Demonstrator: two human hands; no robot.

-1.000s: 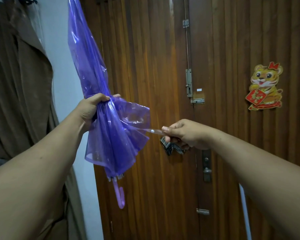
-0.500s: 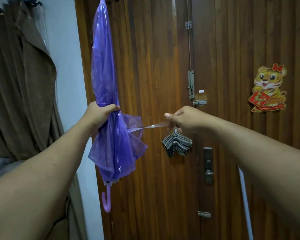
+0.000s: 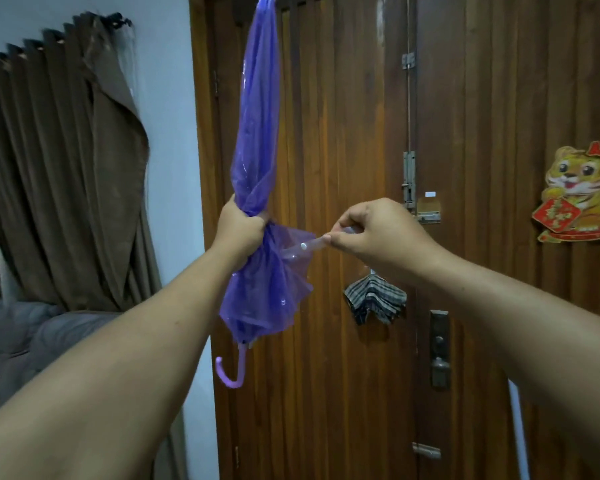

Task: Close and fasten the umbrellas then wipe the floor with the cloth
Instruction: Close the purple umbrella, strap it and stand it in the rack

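Note:
A folded purple see-through umbrella [image 3: 257,109] stands upright, tip up, its pale hooked handle [image 3: 231,370] hanging below. My left hand [image 3: 241,228] grips it around the middle, bunching the canopy. My right hand [image 3: 371,233] pinches the end of its clear fastening strap [image 3: 307,247], pulled out to the right; a white snap button shows on the strap. A small striped cloth [image 3: 373,301] hangs below my right hand, on the door; how it hangs is hidden. The floor is out of view.
A dark wooden double door [image 3: 343,375] fills the view ahead, with bolts, a lock plate [image 3: 439,348] and a tiger sticker [image 3: 579,195]. Brown curtains [image 3: 59,185] and a grey sofa [image 3: 21,341] are at the left beside a white wall.
The umbrella has swung from tilted left to upright and shifted right. My right hand has risen and come closer to the umbrella, shortening the stretched strap.

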